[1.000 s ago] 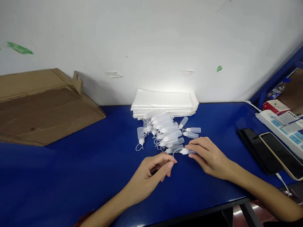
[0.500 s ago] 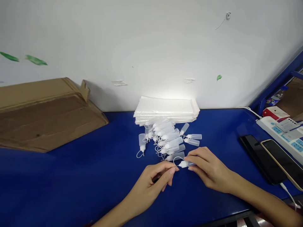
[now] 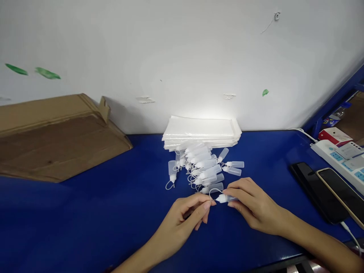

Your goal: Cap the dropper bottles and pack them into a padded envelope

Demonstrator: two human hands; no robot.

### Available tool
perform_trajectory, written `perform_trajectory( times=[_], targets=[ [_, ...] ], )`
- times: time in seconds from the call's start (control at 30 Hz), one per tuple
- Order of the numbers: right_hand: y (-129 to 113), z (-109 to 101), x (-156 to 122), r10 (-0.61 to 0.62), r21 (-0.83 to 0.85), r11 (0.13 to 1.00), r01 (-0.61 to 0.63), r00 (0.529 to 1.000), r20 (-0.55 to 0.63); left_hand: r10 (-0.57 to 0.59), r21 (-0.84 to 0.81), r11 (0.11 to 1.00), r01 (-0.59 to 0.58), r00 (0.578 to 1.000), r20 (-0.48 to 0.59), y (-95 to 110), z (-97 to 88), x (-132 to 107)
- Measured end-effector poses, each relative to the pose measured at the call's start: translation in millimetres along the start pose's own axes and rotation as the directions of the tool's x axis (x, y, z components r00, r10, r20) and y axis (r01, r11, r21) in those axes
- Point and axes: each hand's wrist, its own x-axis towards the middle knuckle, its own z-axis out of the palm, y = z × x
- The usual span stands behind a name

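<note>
My right hand (image 3: 253, 206) pinches a small translucent squeeze bottle (image 3: 224, 198) by its body, its white tip pointing left. A thin pale loop (image 3: 214, 190) arcs from the bottle's neck to my left hand (image 3: 190, 220). The thumb and forefinger of that hand are closed on the free end of the loop, close to the bottle's tip; the end itself is hidden by the fingers. Just beyond both hands lies a pile of similar bottles (image 3: 203, 165) with loops of their own. One bottle (image 3: 172, 168) rests apart at the pile's left.
Behind the pile, a stack of white packets (image 3: 201, 129) stands against the wall. A brown cardboard box (image 3: 62, 144) sits at the left. On the right are a black phone (image 3: 317, 193), a phone with a light rim (image 3: 341, 193), a white power strip (image 3: 332, 151) and cables on the blue table (image 3: 99, 212).
The whole view has shifted slightly, so things sit a little further right. Both hands keep the same hold on the bottle and its loop.
</note>
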Motion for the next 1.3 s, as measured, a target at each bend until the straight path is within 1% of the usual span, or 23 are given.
perform_trajectory(
  times=[0.33,0.47,0.67,1.07,1.17,1.3],
  targets=[
    [-1.0,-1.1,0.2,0.023,0.018,1.0,-0.023,1.0,0.019,-0.042,-0.086,0.995,0.044,0.999,0.022,2.4,-3.3,-0.8],
    [-2.0,-0.4,1.2,0.0,0.012,1.0,0.0,1.0,0.009,-0.036,-0.075,0.996,0.038,0.999,0.027,2.3,-3.8,-0.6],
    [-3.5,-1.3,1.1,0.018,0.0,1.0,-0.018,1.0,-0.011,-0.019,-0.057,0.998,0.02,1.0,0.017,0.4,-3.3,-1.7],
    [-4.8,-0.6,1.1,0.014,-0.031,0.999,-0.013,0.999,0.037,0.004,-0.027,1.0,-0.004,1.0,0.001,1.7,-3.9,-0.5],
    [-5.7,1.1,-0.1,0.025,0.005,1.0,-0.025,0.999,0.047,0.018,-0.006,1.0,-0.018,1.0,-0.003,2.1,-2.6,-1.2],
    [-5.3,6.0,-3.5,0.059,0.08,0.994,-0.069,0.992,0.113,0.035,0.028,0.999,-0.035,0.999,-0.013,3.5,-0.2,-1.7]
  ],
)
